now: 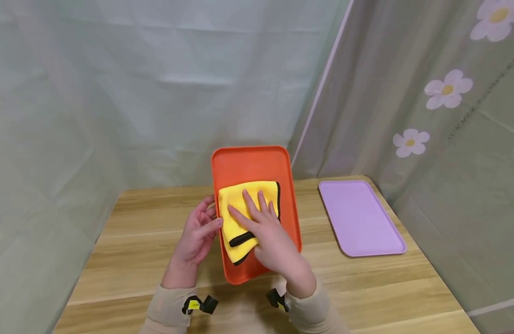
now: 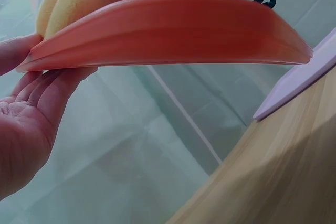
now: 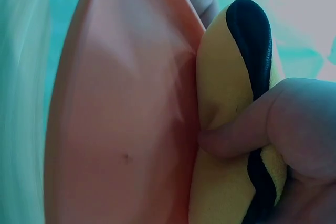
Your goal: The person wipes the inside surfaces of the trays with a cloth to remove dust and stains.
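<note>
An orange tray (image 1: 252,163) is held up above the table, its underside showing in the left wrist view. My left hand (image 1: 200,234) grips its left edge, thumb (image 2: 18,52) on top and fingers (image 2: 52,88) beneath. A folded yellow cloth (image 1: 233,224) with black edging lies on the tray, toward its left side. My right hand (image 1: 273,236) rests over the cloth with its fingers spread and straight. From the right wrist, the thumb (image 3: 231,140) presses against the folded side of the cloth (image 3: 223,87). The palm side of this hand is mostly hidden.
A purple tray (image 1: 361,218) lies on the right of the wooden table (image 1: 140,236). Pale curtains (image 1: 177,93) hang behind the table, and a flowered curtain (image 1: 445,185) closes off its right side. Small black devices (image 1: 200,305) are strapped at both wrists.
</note>
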`<state>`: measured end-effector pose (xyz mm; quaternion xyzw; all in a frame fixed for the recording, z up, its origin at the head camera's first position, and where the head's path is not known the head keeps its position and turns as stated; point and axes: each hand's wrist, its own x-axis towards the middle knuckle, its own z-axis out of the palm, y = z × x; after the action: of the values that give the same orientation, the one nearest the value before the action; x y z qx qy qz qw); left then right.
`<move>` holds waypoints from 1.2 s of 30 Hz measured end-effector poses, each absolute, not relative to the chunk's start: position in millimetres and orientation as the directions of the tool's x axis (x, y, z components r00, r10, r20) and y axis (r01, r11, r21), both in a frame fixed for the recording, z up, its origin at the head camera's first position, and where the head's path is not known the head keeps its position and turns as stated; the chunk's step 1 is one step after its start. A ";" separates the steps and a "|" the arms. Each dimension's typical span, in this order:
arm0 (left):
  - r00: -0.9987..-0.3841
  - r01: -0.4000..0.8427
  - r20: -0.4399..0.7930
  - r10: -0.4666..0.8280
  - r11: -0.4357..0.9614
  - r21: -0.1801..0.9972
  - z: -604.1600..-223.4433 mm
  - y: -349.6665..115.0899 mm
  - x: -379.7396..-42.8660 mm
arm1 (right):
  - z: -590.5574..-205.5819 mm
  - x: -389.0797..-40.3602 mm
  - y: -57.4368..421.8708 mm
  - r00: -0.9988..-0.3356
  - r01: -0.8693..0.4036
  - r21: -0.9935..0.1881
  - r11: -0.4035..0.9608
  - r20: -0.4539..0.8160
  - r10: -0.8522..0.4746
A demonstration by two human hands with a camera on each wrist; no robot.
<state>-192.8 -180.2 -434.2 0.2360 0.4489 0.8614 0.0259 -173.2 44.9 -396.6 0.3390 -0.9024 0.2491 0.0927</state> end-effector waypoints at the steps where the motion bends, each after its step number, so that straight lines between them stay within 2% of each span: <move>1: -0.886 0.165 0.386 0.256 -0.603 0.780 -434.6 -180.1 -192.3 | -396.9 -172.0 43.9 -0.749 -0.663 -0.375 0.648 0.335 -0.572; 15: -0.876 0.151 0.407 0.259 -0.653 0.742 -434.6 -180.3 -192.1 | -393.0 -166.9 42.1 -0.735 -0.677 -0.319 0.663 0.343 -0.585; 21: -0.875 0.138 0.399 0.275 -0.649 0.748 -438.9 -180.9 -189.5 | -396.2 -166.2 44.4 -0.753 -0.658 -0.339 0.673 0.310 -0.580; 27: -0.881 0.140 0.398 0.255 -0.664 0.735 -434.0 -179.5 -193.9 | -390.8 -172.1 48.3 -0.752 -0.658 -0.357 0.663 0.351 -0.558; 36: -0.877 0.132 0.407 0.255 -0.687 0.714 -434.4 -178.6 -194.0 | -391.1 -176.2 66.2 -0.799 -0.601 -0.431 0.673 0.336 -0.498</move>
<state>-194.0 -178.6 -434.4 0.2455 0.3938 0.8851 0.0348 -176.2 66.2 -391.1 0.3021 -0.9097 0.2687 0.0952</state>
